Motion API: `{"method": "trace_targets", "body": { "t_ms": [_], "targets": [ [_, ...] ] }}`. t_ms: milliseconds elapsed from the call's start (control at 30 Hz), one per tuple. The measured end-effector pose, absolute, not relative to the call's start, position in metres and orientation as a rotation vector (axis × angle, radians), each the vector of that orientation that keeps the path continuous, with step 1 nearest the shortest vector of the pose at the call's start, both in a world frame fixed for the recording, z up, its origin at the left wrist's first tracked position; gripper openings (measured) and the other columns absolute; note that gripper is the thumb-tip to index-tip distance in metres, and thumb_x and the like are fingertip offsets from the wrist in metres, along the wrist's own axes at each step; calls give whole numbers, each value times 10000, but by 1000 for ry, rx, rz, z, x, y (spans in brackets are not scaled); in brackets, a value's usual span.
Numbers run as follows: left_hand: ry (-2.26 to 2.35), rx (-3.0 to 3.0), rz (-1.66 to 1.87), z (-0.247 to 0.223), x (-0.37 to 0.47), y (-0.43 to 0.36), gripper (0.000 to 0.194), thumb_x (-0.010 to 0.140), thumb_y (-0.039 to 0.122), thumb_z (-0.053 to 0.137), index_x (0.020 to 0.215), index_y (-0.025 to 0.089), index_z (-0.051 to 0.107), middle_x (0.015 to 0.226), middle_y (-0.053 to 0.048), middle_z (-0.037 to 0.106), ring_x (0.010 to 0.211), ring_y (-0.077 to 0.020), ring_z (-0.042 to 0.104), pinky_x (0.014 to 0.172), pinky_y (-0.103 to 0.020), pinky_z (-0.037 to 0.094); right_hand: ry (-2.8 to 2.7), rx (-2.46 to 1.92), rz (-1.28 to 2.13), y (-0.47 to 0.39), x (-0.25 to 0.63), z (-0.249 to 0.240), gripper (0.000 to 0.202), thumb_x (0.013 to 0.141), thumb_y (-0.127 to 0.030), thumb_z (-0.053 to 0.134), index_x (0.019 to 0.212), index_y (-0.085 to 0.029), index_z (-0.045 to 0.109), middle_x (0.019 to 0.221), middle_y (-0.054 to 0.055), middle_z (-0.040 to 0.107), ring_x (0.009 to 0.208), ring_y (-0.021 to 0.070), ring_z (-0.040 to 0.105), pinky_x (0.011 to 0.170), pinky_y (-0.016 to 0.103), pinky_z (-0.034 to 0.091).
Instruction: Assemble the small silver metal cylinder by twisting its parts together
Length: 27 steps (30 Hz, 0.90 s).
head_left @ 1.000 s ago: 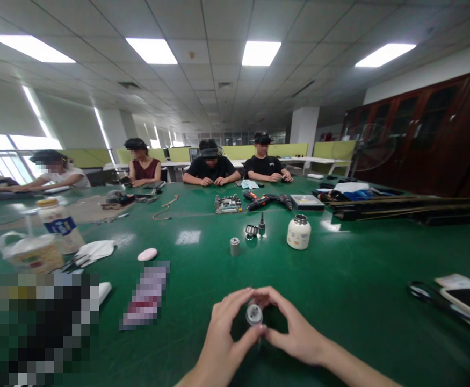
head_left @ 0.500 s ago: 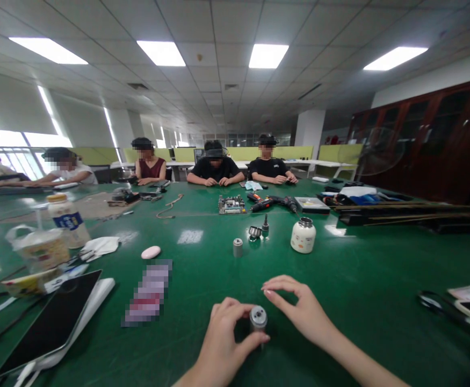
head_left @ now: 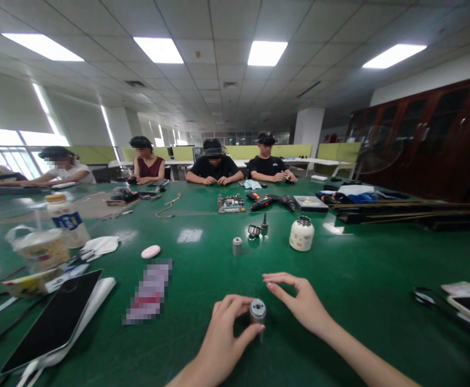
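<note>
A small silvery metal cylinder [head_left: 258, 309] with holes in its round top stands upright near the front of the green table. My left hand [head_left: 227, 334] has its thumb and fingers curved around the cylinder's left and near sides. Just to the right, my right hand [head_left: 299, 301] hovers apart from the cylinder, thumb and fingers parted and holding nothing. A similar metal cylinder [head_left: 237, 246] stands farther back. Close to it are a shiny metal cap-like piece [head_left: 253, 231], a dark upright bit-like piece [head_left: 264, 226] and a cream-coloured jar [head_left: 301, 234] with an open metal neck.
At left lie a tablet [head_left: 53, 322], a drink bottle [head_left: 67, 217] and a plastic cup [head_left: 41, 247]. A pale pink oval object [head_left: 151, 251] lies left of centre. Farther back are a circuit board [head_left: 230, 203] and a power drill [head_left: 283, 201]. Several people sit across the table.
The view has shifted slightly. My left hand stays around the metal cylinder, and my right hand remains beside it with little movement.
</note>
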State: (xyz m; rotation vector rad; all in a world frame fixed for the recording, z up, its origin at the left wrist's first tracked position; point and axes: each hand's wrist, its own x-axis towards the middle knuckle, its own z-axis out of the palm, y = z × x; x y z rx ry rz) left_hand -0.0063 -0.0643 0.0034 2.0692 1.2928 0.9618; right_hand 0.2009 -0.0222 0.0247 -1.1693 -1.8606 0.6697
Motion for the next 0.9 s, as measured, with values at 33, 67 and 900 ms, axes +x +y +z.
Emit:
{"method": "trace_targets", "body": {
  "t_ms": [33,67,900],
  "targets": [
    [1290,2077,962,4,-6,-64,306,814,300,728,1106,286,635,1109,-22,658,1047,-234,582,932,-373,443,-1843,-1118,745,-28,195,29,238,879,-400,623,966,-229,764,1049,65,760,1021,226,678,947,376,488],
    [1288,2083,964,4,-7,-64,309,814,302,728,1109,289,634,1111,-21,658,1051,-235,580,933,-376,442,-1838,-1083,805,-33,191,32,218,869,-387,643,953,-229,768,1009,58,770,986,224,690,924,368,498],
    [1287,2126,1038,2,-6,-67,380,811,254,713,1169,259,584,1150,-56,634,1092,-253,557,955,-425,431,-1890,-939,872,-49,181,27,204,839,-294,674,1014,-213,741,1040,76,731,981,230,665,913,381,507]
  ]
}}
